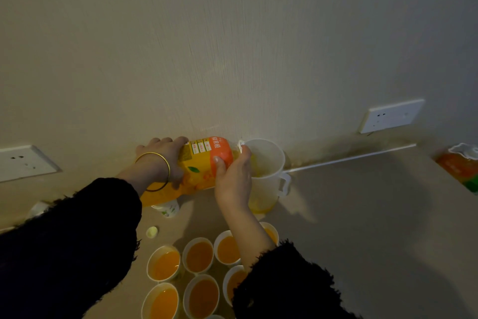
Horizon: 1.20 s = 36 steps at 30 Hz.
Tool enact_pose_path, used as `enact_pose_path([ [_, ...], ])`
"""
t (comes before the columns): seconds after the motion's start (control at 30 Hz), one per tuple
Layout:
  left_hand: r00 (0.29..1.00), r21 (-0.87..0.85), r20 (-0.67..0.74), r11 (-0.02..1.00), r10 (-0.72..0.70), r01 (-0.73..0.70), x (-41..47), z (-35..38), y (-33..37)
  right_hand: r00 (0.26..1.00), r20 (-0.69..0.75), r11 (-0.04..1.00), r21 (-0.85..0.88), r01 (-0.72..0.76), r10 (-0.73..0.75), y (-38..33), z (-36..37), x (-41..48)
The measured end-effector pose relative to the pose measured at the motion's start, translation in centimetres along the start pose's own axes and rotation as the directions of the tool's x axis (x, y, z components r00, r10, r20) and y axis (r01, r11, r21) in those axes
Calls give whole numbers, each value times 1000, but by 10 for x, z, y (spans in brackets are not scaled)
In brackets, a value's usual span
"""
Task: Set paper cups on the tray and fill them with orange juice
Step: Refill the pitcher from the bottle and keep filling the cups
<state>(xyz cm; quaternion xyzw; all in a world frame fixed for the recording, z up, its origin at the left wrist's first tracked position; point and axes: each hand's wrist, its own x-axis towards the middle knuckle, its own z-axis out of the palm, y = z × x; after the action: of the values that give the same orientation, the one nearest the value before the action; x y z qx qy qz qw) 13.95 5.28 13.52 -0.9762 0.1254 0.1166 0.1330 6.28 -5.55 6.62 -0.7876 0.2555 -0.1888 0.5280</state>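
Both hands are tipping the bottle (204, 163) sideways, pouring juice into the jug (266, 163) by the far wall. The left hand (165, 161) is wrapping its grip round the bottle's base, and the right hand (232, 179) is clasping it near the neck. Near, at least seven cups (199, 256) are sitting full, so filling is looking nearly done. Whether a tray is lying under them, I cannot tell.

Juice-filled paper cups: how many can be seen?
7 cups: four in the far row, the rightmost partly behind the right forearm; three nearer, one partly under the sleeve. Others may be hidden.
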Motion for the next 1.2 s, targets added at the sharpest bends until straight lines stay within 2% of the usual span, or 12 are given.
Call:
enact_pose_path([
  [1.2, 1000, 13, 4, 1000, -3, 3, -1, -2, 0, 1000, 15, 1000, 1, 3, -3, -2, -2, -2],
])
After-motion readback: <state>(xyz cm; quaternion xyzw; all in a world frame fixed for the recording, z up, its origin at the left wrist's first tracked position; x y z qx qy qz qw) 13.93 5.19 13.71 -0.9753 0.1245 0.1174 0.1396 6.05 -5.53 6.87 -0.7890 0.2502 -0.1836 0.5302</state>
